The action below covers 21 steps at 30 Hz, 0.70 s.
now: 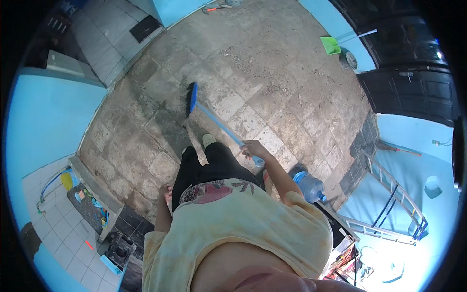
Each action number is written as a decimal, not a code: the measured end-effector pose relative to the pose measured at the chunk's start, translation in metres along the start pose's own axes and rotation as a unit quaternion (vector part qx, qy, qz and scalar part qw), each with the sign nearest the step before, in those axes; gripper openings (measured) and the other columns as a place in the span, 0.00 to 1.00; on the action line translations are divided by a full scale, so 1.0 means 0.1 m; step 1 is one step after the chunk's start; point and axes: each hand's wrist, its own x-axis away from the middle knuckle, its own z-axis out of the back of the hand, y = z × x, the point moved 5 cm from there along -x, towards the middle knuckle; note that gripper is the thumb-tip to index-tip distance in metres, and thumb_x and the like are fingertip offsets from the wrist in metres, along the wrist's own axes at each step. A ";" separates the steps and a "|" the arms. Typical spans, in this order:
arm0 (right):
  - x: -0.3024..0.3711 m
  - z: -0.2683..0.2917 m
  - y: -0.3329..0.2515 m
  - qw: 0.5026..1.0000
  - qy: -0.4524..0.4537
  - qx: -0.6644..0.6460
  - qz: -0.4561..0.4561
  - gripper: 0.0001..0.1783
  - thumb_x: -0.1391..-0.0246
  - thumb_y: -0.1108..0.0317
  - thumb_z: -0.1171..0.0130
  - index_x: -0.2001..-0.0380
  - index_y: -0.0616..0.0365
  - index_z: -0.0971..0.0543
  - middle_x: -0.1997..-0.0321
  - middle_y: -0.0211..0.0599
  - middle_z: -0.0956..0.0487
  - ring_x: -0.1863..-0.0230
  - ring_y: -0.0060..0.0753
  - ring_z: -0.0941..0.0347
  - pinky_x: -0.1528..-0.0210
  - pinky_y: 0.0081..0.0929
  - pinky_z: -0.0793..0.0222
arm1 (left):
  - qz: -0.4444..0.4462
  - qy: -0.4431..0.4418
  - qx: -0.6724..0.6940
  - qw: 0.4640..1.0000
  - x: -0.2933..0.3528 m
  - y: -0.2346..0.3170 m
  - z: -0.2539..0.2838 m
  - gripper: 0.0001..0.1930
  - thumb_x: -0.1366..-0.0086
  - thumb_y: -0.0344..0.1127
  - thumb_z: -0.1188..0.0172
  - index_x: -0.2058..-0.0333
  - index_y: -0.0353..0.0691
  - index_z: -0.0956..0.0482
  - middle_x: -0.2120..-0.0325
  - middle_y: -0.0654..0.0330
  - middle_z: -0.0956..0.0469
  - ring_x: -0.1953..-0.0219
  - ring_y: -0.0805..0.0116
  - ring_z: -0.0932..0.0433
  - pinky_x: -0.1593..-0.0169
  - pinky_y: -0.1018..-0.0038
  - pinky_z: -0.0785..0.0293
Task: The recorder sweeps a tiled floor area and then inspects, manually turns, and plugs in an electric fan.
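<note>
A broom (219,122) with a light blue handle and a blue head with dark bristles reaches forward and left across the dusty tiled floor (287,104). Near the top of its handle, my right hand (252,149) is wrapped round it. The bristles rest on the floor ahead of my feet. My left hand (166,191) hangs low beside my left thigh, apart from the broom; its fingers are too small and partly hidden to make out. Loose dirt and debris (277,80) are scattered over the floor ahead to the right.
A green dustpan (330,45) with a long handle leans by the far right wall. A large blue water bottle (310,187) lies close on my right, with a metal ladder (394,192) beyond it. On the left runs a low ledge (95,194). A hammer (216,8) lies far ahead.
</note>
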 end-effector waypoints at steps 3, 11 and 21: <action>-0.32 0.10 0.24 0.996 -0.046 0.056 0.046 0.09 0.62 0.70 0.48 0.73 0.62 0.27 0.86 0.32 0.30 0.88 0.25 0.34 0.86 0.22 0.39 | -0.084 -0.060 -0.114 0.988 -0.13 -0.04 0.20 0.13 0.46 0.33 0.57 0.59 0.48 0.35 0.75 0.67 0.31 0.76 0.77 0.33 0.74 0.78 0.41; -0.44 1.67 0.48 0.731 0.034 0.662 0.161 0.07 0.65 0.68 0.49 0.78 0.57 0.26 0.84 0.34 0.27 0.83 0.28 0.29 0.80 0.25 0.33 | 0.031 -0.050 0.086 0.995 -0.05 -0.21 0.38 0.12 0.45 0.33 0.59 0.60 0.48 0.35 0.74 0.67 0.31 0.75 0.76 0.33 0.74 0.78 0.42; -0.82 1.70 -0.39 0.875 0.366 0.314 0.040 0.11 0.67 0.71 0.52 0.81 0.71 0.29 0.86 0.45 0.28 0.86 0.38 0.29 0.82 0.28 0.32 | 0.036 -0.064 0.232 0.970 0.03 -0.43 0.32 0.13 0.44 0.34 0.60 0.59 0.44 0.35 0.81 0.68 0.34 0.84 0.80 0.38 0.80 0.83 0.44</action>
